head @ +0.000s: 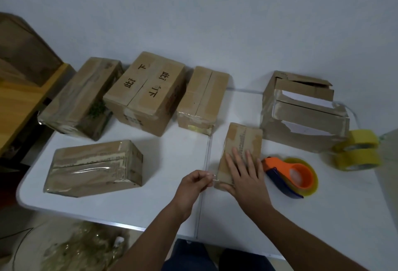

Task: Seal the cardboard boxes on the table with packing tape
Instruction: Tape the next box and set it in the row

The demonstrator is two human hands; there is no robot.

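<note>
The right hand (243, 169) lies flat with straight fingers on top of a small cardboard box (241, 146) near the middle of the white surface (150, 201), its thumb against the box's near end; the left hand (193, 184), just left of that box, pinches a strip of clear tape (210, 176) between curled fingers, and the strip reaches to the box's near left corner; immediately right of the box rests an orange and blue tape dispenser (290, 176) loaded with a yellowish roll; farther right, at the surface's edge, two yellow tape rolls (357, 150) sit stacked; behind the small box on the far right stands a torn open box (301, 109) with white contents showing; along the far side, from left to right, lie a tape-wrapped box (81, 98), a larger box with black characters (146, 92) and a narrower box (202, 98); on the near left lies a long taped box (94, 167); a wooden table (21, 98) stands to the far left; crumpled tape scraps (81, 247) lie on the floor.
</note>
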